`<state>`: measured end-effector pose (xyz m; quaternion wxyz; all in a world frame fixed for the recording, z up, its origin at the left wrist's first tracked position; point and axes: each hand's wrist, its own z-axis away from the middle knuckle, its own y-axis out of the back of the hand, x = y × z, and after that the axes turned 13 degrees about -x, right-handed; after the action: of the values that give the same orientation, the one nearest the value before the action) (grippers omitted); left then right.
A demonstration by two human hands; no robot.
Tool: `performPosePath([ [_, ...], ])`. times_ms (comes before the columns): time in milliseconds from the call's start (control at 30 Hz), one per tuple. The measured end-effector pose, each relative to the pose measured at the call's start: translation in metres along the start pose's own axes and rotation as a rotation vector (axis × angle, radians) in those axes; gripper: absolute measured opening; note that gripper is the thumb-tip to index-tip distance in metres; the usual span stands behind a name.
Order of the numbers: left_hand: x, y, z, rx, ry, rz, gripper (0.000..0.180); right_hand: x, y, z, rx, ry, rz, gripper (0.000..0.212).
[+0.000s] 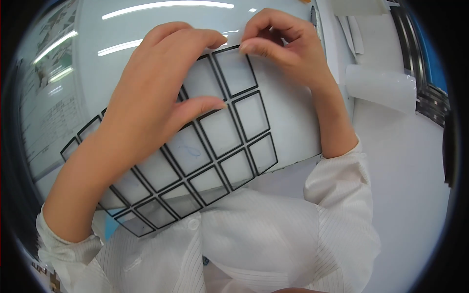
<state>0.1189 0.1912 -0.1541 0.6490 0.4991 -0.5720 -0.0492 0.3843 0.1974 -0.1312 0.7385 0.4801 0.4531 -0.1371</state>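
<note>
A see-through sheet of black rectangular frames [222, 129], laid out in rows, lies slantwise over a white tabletop and reaches to its near edge. My left hand [156, 83] rests over the far left part of this sheet, with thumb and forefinger spread apart and nothing between them. It hides several of the frames. At the sheet's far right corner, my right hand [288, 44] is closed in a pinch, the thumb tip against the corner of one black frame. What lies between those fingertips is hidden.
On the left, printed papers [53, 107] lie under the glossy surface. A roll of white film [381, 88] stands to the right, near a dark metal rail [415, 49]. The tabletop [293, 122] ends close in front of my shirt. Lamp reflections streak its far part.
</note>
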Motion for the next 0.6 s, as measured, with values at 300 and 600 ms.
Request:
performPosePath([
  [300, -0.008, 0.009, -0.012, 0.191, 0.209, 0.766, 0.021, -0.054, -0.04, 0.02, -0.116, 0.215, 0.021, 0.02],
  [600, -0.01, -0.005, -0.02, 0.312, 0.222, 1.026, 0.018, -0.044, -0.078, 0.037, -0.092, 0.166, 0.142, 0.019],
])
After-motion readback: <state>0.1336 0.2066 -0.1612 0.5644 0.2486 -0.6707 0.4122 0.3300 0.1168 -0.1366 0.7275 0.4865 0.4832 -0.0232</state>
